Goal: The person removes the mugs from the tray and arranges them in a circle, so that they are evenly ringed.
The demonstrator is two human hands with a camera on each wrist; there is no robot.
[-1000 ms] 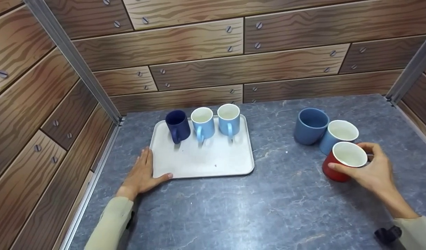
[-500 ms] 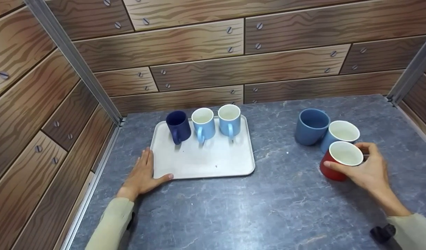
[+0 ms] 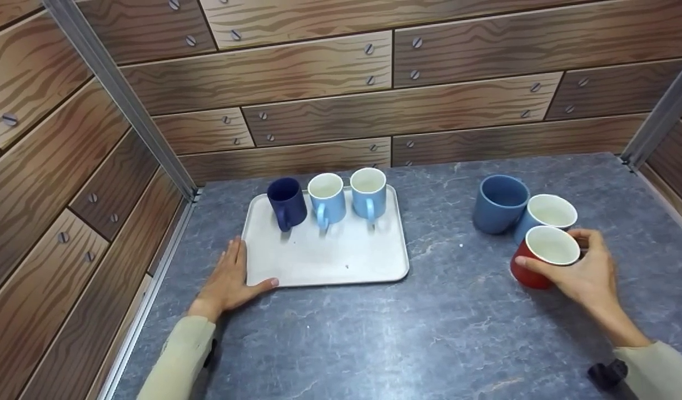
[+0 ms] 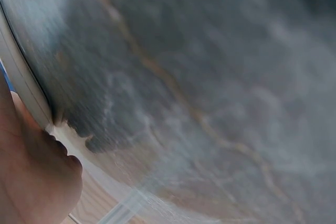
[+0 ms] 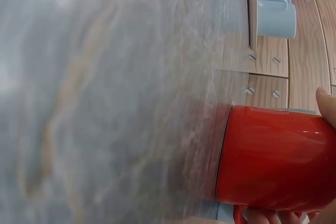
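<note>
At the right of the head view, my right hand grips a red mug with a white inside, thumb on the near side and fingers round the far, handle side. The right wrist view shows the red mug upright, its base right at the tabletop. Just behind it stand a light blue mug and a larger blue mug. My left hand lies along the left edge of a white tray, thumb at its front edge. On the tray stand a dark navy mug and two light blue mugs, handles toward me.
The grey marbled table is bounded by a wood-patterned back wall and a similar left wall. A metal post rises at the back left corner.
My right hand has shifted the red mug slightly to the left, in front of the light blue mug. The left hand stays at the tray.
</note>
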